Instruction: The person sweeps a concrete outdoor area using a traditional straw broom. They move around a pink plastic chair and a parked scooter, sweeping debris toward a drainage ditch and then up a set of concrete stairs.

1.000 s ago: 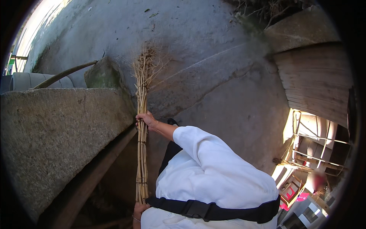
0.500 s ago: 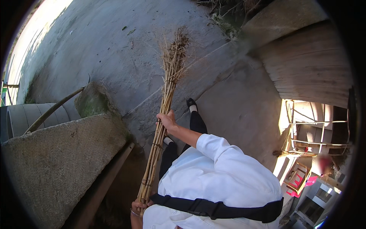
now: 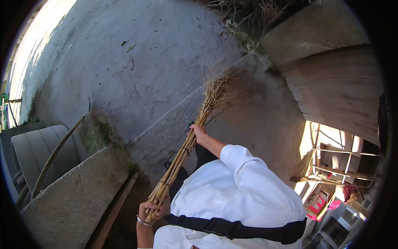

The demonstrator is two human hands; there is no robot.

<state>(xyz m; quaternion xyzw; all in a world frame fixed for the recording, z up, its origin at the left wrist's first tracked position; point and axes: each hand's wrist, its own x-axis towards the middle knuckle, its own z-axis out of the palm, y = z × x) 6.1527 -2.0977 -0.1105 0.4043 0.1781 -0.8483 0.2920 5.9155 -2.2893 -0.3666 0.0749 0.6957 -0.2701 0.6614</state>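
Note:
Across the front of my body slants a long broom point(image 3: 179, 165) made of thin bamboo stalks tied together in several places. My left hand point(image 3: 151, 211), with a pale bangle at its wrist, is closed round the butt end of the handle at the lower left. Farther up the handle, my right hand point(image 3: 198, 133) grips the stalks. The bristle end point(image 3: 217, 89) fans out on or just over the concrete floor point(image 3: 157, 79) and looks slightly blurred. My dark-clad legs and shoes are partly hidden behind the broom and my white top.
To the left stand a rough concrete slab point(image 3: 74, 203), a curved stick point(image 3: 56, 151) and a grey concrete pipe point(image 3: 43, 151). Dry twigs point(image 3: 265, 14) lie at the far edge. A wooden panel point(image 3: 336, 91) rises on the right, beside a pole frame point(image 3: 346, 153). Scattered leaves point(image 3: 131, 48) dot the floor.
The broom's bristles have swung to the right and nearer to me, with both hands still round the handle. My right hand has shifted rightward, and the view has turned slightly.

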